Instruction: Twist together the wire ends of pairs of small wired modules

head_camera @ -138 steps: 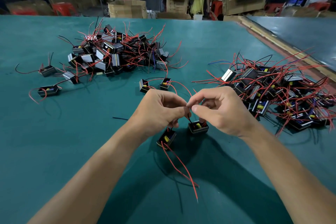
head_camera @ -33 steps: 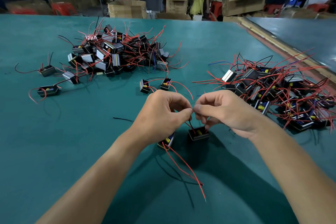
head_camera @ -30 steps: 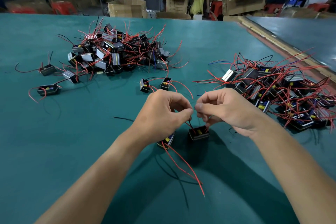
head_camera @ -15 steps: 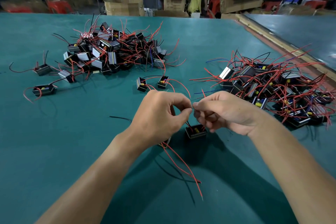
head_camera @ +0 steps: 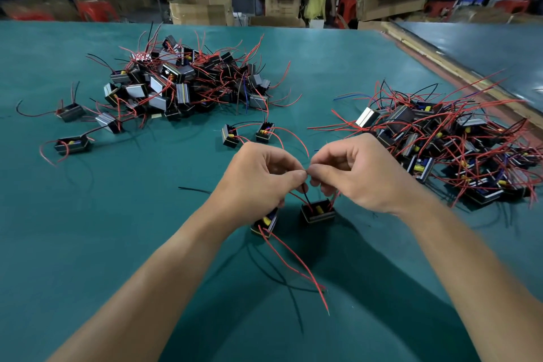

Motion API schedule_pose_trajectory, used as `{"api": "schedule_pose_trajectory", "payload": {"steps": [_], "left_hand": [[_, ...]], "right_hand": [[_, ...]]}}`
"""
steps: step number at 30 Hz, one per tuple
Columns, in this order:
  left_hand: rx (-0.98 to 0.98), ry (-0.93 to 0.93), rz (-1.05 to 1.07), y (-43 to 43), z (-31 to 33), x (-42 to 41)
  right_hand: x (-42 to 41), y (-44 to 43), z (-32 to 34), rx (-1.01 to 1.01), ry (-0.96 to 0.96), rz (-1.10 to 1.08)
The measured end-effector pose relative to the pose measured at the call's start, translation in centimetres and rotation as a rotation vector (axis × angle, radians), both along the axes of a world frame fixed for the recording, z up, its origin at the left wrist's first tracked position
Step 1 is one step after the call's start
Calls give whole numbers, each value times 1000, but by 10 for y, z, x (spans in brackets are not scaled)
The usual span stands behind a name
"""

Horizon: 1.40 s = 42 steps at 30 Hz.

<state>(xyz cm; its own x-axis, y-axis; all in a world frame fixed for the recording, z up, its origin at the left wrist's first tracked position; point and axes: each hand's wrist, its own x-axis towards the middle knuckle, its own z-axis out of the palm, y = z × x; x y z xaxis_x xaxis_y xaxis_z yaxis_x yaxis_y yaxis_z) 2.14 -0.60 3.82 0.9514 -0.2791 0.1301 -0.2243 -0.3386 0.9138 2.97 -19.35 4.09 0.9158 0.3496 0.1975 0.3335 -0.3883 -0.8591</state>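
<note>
Head view: L hand (head_camera: 258, 182) & R hand (head_camera: 355, 176), fingertips meeting, both pinching wires (head_camera: 305, 199) above teal table (head_camera: 117, 244). Wires run down to 2 modules: left module (head_camera: 266, 222) tilted under L hand, right module (head_camera: 318, 211) upright on table. Module pile (head_camera: 182, 85) far left; second pile (head_camera: 440, 141) right. Wired pair (head_camera: 246, 134) just beyond hands.

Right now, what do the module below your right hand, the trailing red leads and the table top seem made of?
Module: black casing, likely moulded plastic, dull sheen, with a yellow part inside. Red leads: thin flexible wire, probably plastic-insulated, glossy and curving freely. Table top: teal mat, matte, maybe rubber or vinyl. Wire ends pinched by left hand and right hand: too small to tell.
</note>
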Motion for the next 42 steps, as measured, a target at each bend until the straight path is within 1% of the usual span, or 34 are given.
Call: {"api": "schedule_pose_trajectory", "payload": {"steps": [3,7,9,10,12,16,19,22,24,29,32,34,37,39,42], "left_hand": [[-51,82,17,1,1,2],[-97,185,-6,2,2,3],[-124,205,-24,3,3,2],[-137,199,-30,4,4,2],[-149,161,-17,4,6,1],[-146,66,127,4,6,5],[-28,-19,255,9,2,10],[19,54,222,13,0,12],[54,111,163,13,0,11],[106,67,53,11,-2,8],[110,61,28,11,-2,8],[125,72,23,10,-2,7],[168,106,3,10,-1,6],[177,148,-22,10,-2,5],[133,241,-60,10,-2,5]], "right_hand": [[1,0,-2,-22,-81,-7],[1,1,-6,-99,-264,-31],[1,2,-6,-110,-333,-36],[0,2,-5,-95,-336,-35],[1,1,-4,-38,-274,-27],[-1,0,-1,89,-11,36],[1,3,-4,149,146,-21],[5,5,-8,134,244,-127],[5,5,-11,112,295,-114],[1,6,-11,-75,315,76],[1,6,-11,-54,336,129],[1,5,-10,-25,359,126],[1,4,-9,-72,337,99],[2,5,-9,-76,329,42],[4,4,-8,-47,329,-64]]}}
